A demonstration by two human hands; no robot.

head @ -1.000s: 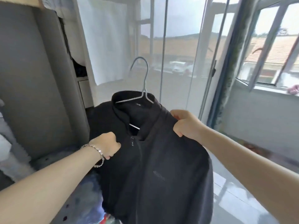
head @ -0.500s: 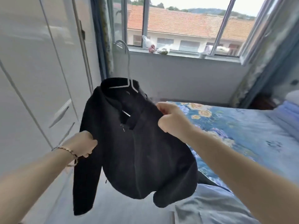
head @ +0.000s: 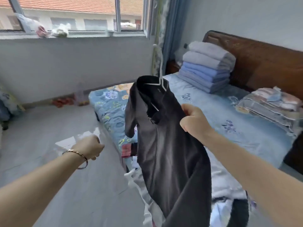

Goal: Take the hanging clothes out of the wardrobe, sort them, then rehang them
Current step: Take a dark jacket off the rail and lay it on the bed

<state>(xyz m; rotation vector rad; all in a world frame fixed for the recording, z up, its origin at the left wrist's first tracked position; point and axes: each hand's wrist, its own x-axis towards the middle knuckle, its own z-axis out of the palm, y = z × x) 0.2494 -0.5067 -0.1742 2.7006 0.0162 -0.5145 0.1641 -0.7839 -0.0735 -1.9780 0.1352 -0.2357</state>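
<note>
A black zip-up jacket [head: 170, 149] hangs on a thin metal hanger [head: 161, 77] in front of me, over the near edge of the bed. My right hand [head: 193, 120] grips the jacket at its right shoulder and holds it up. My left hand [head: 90, 146], with a bracelet on the wrist, is off to the left of the jacket with its fingers loosely curled and nothing in it. The jacket's left sleeve hangs free.
A bed [head: 229, 115] with a blue floral sheet fills the right side, against a wooden headboard [head: 262, 63]. A stack of folded blankets [head: 208, 68] and a second folded pile [head: 272, 104] lie on it. More clothes [head: 147, 194] lie on the near corner. Grey floor [head: 49, 128] spreads to the left.
I have turned from the wardrobe to the bed. My left hand has let go of the jacket and moved away left; my right hand carries it over the bed.
</note>
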